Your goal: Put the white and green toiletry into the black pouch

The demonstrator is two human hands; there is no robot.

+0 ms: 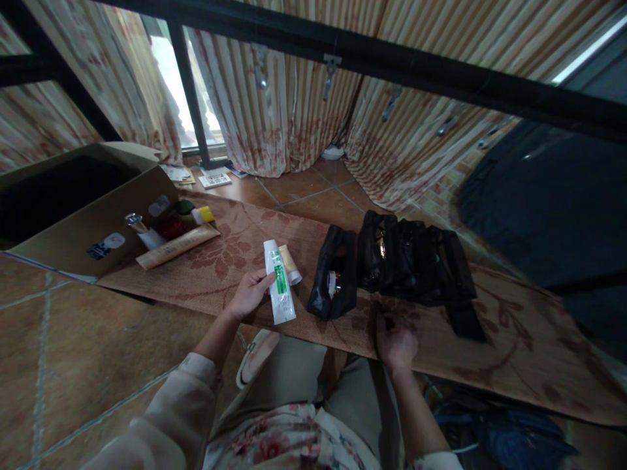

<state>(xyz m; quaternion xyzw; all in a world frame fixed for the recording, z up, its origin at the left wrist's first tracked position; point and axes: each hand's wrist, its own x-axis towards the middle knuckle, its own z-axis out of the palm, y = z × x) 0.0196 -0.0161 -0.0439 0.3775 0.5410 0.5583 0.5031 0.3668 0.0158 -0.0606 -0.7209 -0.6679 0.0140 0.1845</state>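
Note:
My left hand point(251, 294) pinches a white squeeze tube with a green label point(280, 287), like a toothpaste tube, tilted above the cloth. Partly behind it lies a small beige tube with a white cap point(290, 264). To the right, a black mesh pouch point(333, 274) stands open at its top, with a silvery-capped item point(334, 284) inside. My right hand point(398, 339) rests on the cloth's near edge, right of that pouch and below the wider black mesh bag point(416, 258). Its fingers are curled; whatever lies in them is too dark to make out.
A patterned brown cloth point(245, 228) covers the long narrow bench. At left stands an open cardboard box point(142, 215), with a long beige tube point(179, 247), a yellow-capped item point(203, 215) and a brush point(137, 223) beside it. A dark metal bar point(304, 40) crosses above.

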